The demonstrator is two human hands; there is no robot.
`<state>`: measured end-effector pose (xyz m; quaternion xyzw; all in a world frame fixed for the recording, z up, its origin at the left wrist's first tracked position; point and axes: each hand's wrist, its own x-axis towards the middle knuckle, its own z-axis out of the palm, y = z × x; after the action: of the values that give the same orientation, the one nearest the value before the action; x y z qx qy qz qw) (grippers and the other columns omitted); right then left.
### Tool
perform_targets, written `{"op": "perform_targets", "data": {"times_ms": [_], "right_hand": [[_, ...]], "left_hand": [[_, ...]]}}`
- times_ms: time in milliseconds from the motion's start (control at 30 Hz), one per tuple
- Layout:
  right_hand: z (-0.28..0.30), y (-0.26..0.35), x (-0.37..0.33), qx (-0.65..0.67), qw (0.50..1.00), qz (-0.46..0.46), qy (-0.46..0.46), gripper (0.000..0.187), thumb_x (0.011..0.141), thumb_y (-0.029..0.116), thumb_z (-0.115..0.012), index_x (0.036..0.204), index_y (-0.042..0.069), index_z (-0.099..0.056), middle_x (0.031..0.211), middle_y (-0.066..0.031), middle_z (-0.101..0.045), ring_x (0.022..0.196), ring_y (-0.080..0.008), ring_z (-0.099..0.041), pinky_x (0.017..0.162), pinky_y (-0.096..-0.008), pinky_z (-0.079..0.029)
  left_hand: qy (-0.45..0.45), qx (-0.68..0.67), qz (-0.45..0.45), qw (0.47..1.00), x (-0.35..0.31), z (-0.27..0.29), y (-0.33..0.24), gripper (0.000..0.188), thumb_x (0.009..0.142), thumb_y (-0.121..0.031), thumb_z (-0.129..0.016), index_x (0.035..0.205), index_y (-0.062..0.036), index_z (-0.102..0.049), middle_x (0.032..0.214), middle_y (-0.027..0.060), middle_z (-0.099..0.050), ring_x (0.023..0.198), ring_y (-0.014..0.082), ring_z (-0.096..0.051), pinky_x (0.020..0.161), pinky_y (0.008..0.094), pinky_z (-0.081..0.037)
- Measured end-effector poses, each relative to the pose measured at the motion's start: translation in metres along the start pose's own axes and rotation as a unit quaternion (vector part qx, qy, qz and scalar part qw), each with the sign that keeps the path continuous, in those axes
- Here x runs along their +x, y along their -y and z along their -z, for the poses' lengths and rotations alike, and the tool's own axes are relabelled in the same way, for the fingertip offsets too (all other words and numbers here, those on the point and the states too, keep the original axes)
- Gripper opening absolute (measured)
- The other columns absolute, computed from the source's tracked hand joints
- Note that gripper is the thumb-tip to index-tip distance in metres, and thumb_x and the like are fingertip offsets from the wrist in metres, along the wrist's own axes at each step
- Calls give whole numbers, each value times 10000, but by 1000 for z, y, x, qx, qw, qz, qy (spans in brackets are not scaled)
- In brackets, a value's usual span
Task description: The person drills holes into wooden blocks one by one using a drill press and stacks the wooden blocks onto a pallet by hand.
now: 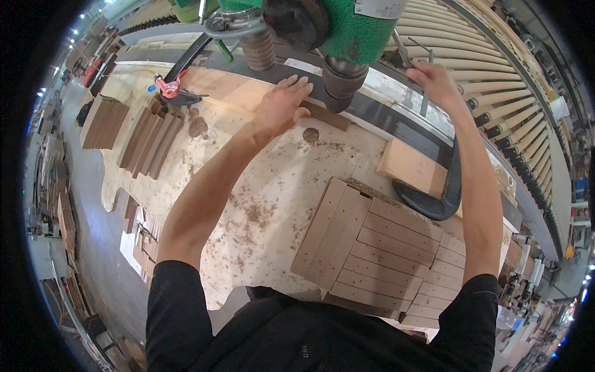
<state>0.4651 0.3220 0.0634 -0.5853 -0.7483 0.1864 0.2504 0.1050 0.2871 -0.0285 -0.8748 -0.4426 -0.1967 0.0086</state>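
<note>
A green drill press [365,37] stands in front of me, its dark chuck [341,80] above a brown wooden strip [328,116]. The strip lies along a dark fence [396,118]. My left hand [285,104] rests on the strip's left part, fingers stretched forward over the fence and thumb apart toward the chuck. The chuck hides any bit and its contact with the wood. To the right, my right hand [436,84] is closed around the press's metal feed handle [401,49].
Brown strips with small holes [365,248] are stacked near me, right. Plain strips [149,142] stand at left beside a red-handled clamp [170,87]. A black C-clamp [434,204] grips the table by a wood block [412,166]. Sawdust [257,211] covers the pale tabletop. Rows of tapered wooden pieces [502,87] lie far right.
</note>
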Motion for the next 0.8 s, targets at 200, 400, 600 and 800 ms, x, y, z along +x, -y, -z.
{"op": "perform_targets", "data": {"times_ms": [200,400,600,800], "right_hand": [[-36,4,34,-51,998,43,-19,343,853,355,-660,925,20,-663,711,-177,-598,684,-323,-565,666,-406,-447],[-57,5,56,-14,994,105,-32,381,853,383,-638,893,4,-641,744,-185,-612,723,-337,-595,688,-414,-450],[-65,5,59,-117,992,19,-36,496,840,462,-621,1130,61,-653,1103,-196,-643,1054,-373,-590,905,-432,-469],[-49,18,8,-104,990,-38,-84,405,851,430,-617,1079,99,-667,918,-204,-661,924,-380,-624,793,-453,-479]], "left_hand": [[-6,-23,2,1000,-2,2,4,595,777,-243,-705,1308,-67,-503,1380,126,-483,1307,309,-407,1067,383,-374],[8,-12,-3,1000,2,2,3,610,774,-254,-718,1316,-80,-499,1396,124,-465,1311,318,-399,1071,387,-370],[16,-20,1,1000,6,3,-2,615,774,-259,-721,1322,-92,-497,1410,104,-455,1317,313,-392,1078,388,-366],[-9,-32,8,999,-8,5,6,623,750,-250,-717,1310,-85,-500,1388,104,-477,1309,308,-394,1095,408,-326]]}}
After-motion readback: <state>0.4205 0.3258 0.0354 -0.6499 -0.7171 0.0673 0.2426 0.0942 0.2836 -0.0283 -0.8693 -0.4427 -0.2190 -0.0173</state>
